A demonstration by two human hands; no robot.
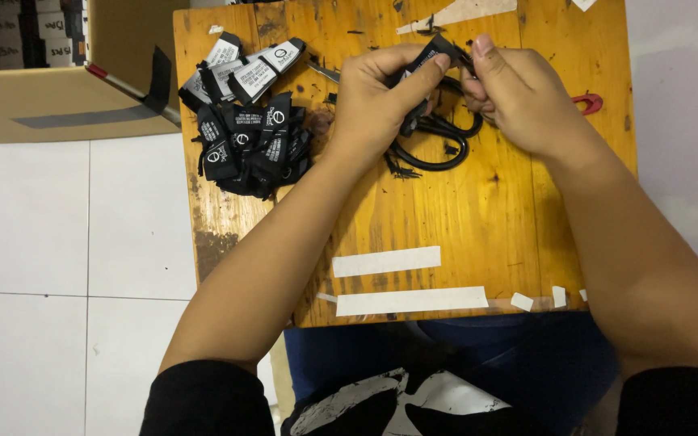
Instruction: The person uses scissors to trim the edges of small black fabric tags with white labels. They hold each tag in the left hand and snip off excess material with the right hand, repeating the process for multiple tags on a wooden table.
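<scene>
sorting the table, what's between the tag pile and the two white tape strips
In the head view, only bare wood and the left forearm lie between the tag pile and the tape strips.

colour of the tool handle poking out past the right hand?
Red handle, on the wooden table; seen in the head view.

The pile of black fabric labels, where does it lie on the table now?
The pile of black fabric labels lies at the upper left of the worn wooden table, just left of the left hand, near the cardboard box.
</scene>
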